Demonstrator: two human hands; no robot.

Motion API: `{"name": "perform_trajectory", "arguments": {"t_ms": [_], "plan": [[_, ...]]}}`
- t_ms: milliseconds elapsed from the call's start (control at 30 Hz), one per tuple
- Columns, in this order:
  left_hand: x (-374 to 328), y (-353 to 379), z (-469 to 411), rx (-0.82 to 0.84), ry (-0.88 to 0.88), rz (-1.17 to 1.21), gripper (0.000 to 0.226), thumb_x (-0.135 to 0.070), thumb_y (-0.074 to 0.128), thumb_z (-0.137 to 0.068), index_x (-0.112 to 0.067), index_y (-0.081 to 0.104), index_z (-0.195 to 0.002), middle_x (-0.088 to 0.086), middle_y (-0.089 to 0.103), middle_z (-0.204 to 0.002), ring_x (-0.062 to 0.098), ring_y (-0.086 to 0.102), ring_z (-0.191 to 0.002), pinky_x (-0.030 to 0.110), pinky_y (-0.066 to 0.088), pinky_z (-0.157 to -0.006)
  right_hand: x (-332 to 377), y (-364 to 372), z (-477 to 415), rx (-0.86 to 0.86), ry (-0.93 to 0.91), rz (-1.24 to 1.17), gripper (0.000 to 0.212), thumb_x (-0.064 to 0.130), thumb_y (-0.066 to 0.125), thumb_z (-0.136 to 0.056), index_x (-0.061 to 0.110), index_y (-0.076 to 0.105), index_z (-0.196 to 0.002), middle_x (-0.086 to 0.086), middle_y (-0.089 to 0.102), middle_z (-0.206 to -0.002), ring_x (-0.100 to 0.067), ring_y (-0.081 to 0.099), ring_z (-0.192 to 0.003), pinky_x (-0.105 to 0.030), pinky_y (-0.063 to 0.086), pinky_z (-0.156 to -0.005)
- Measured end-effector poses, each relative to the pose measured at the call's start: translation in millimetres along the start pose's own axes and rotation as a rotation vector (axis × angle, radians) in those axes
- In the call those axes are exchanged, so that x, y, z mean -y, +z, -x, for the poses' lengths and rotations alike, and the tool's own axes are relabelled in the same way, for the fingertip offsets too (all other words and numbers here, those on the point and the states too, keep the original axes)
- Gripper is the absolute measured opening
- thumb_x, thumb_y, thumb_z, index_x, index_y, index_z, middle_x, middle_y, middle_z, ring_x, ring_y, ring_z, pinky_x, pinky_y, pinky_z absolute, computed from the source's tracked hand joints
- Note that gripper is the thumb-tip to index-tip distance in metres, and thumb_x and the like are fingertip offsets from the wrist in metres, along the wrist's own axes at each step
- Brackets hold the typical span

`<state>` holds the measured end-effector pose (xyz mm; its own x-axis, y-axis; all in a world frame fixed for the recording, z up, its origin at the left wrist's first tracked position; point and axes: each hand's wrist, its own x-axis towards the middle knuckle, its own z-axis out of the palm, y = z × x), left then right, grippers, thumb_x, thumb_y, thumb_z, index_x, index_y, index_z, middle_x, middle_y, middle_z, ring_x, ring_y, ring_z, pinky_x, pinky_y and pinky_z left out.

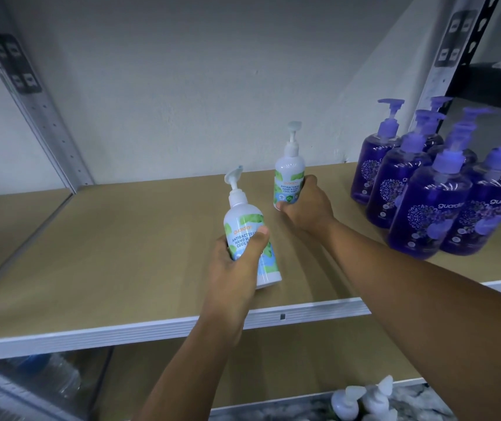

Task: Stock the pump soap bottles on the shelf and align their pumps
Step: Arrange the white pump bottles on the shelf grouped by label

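Note:
My right hand (305, 205) grips a white mint hand-wash pump bottle (288, 177) that stands upright near the back middle of the tan shelf board (115, 247), its pump head facing me. My left hand (237, 262) holds a second white pump bottle (244, 226), tilted, above the shelf in front of the first. Its pump head points up and to the right. Several purple pump bottles (425, 189) stand grouped at the shelf's right end, pumps pointing roughly right.
The shelf's white front rail (152, 332) runs across below my wrists. More white pump bottles (364, 399) sit low at the bottom right. Water bottles (45, 378) lie on the lower level at the left. Metal uprights (39, 107) frame the bay.

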<state>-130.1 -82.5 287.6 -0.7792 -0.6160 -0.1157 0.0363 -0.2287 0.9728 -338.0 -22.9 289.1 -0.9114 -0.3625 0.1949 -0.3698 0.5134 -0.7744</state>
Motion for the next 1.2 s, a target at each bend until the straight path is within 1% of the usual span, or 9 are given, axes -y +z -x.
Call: {"name": "perform_trajectory", "arguments": {"t_ms": [233,433,533,600,667,800,933,1100,1200], "plan": [[-3,1,2,-0.012,-0.006,-0.027,0.06,-0.064,0.077,-0.061,-0.027,0.063,-0.106,0.006,0.076,-0.095,0.027,0.076,-0.089,0.051,0.06,-0.086,0,-4,-4,0.062,0.008,0.037,0.058,0.028,0.075,-0.085,0.009,0.039,-0.125,-0.004,0.061,-0.125,-0.026,0.062,-0.11,-0.036,0.049,-0.09],[-2,1,1,-0.033,-0.03,-0.042,0.063,-0.069,0.078,-0.056,-0.03,0.063,-0.103,0.002,0.077,-0.093,0.028,0.076,-0.089,0.051,0.059,-0.089,-1,-15,23,0.087,0.037,-0.101,0.061,0.036,0.081,-0.074,0.017,0.037,-0.112,0.002,0.054,-0.115,-0.016,0.059,-0.098,-0.034,0.051,-0.082],[-7,0,0,-0.021,-0.054,-0.051,0.061,-0.065,0.078,-0.057,-0.028,0.064,-0.103,0.002,0.077,-0.092,0.024,0.076,-0.087,0.048,0.06,-0.087,-8,-24,55,0.089,-0.035,0.075,0.062,0.044,0.071,-0.075,0.018,0.051,-0.128,0.0,0.054,-0.132,-0.017,0.057,-0.116,-0.031,0.047,-0.098],[-13,0,1,-0.001,-0.083,-0.037,0.064,-0.059,0.078,-0.054,-0.023,0.063,-0.105,0.007,0.076,-0.095,0.024,0.075,-0.085,0.045,0.061,-0.085,-13,-34,80,0.116,-0.112,0.221,0.061,0.039,0.066,-0.085,0.016,0.049,-0.139,0.001,0.045,-0.145,-0.017,0.051,-0.127,-0.026,0.038,-0.103],[-17,1,2,0.024,-0.079,-0.045,0.057,-0.048,0.074,-0.058,-0.02,0.061,-0.106,0.01,0.073,-0.098,0.023,0.072,-0.082,0.041,0.061,-0.08,-19,-44,96,0.143,-0.145,0.37,0.061,0.044,0.059,-0.091,0.018,0.046,-0.144,0.001,0.037,-0.153,-0.018,0.043,-0.137,-0.031,0.033,-0.112],[-17,3,4,0.026,0.065,-0.181,0.045,-0.033,0.08,-0.077,-0.026,0.056,-0.113,0.003,0.07,-0.106,0.013,0.072,-0.085,0.03,0.06,-0.07,-26,-48,104,0.21,-0.1,0.59,0.066,0.063,0.036,-0.095,0.022,0.042,-0.148,-0.002,0.03,-0.161,-0.017,0.021,-0.15,-0.045,0.015,-0.122],[-13,3,7,0.057,0.279,-0.322,0.054,-0.021,0.081,-0.083,-0.028,0.048,-0.125,-0.013,0.065,-0.109,-0.011,0.065,-0.084,0.006,0.049,-0.067,-26,-44,107,0.179,-0.102,0.59,0.066,0.064,0.032,-0.095,0.024,0.043,-0.146,-0.001,0.031,-0.161,-0.019,0.021,-0.15,-0.046,0.013,-0.122],[-4,0,8,0.116,0.346,-0.405,0.06,-0.013,0.081,-0.084,-0.027,0.042,-0.128,-0.013,0.06,-0.12,-0.016,0.06,-0.095,0.003,0.046,-0.074,-23,-44,107,0.167,-0.093,0.589,0.065,0.064,0.034,-0.093,0.024,0.047,-0.143,0.001,0.034,-0.159,-0.018,0.024,-0.149,-0.044,0.015,-0.121],[2,-4,6,0.118,0.345,-0.456,0.066,-0.014,0.083,-0.081,-0.028,0.041,-0.129,-0.013,0.06,-0.122,-0.01,0.061,-0.102,0.006,0.048,-0.077,-22,-45,108,0.152,-0.098,0.598,0.062,0.063,0.036,-0.093,0.024,0.051,-0.139,0.001,0.039,-0.156,-0.017,0.028,-0.146,-0.043,0.018,-0.12]]}}
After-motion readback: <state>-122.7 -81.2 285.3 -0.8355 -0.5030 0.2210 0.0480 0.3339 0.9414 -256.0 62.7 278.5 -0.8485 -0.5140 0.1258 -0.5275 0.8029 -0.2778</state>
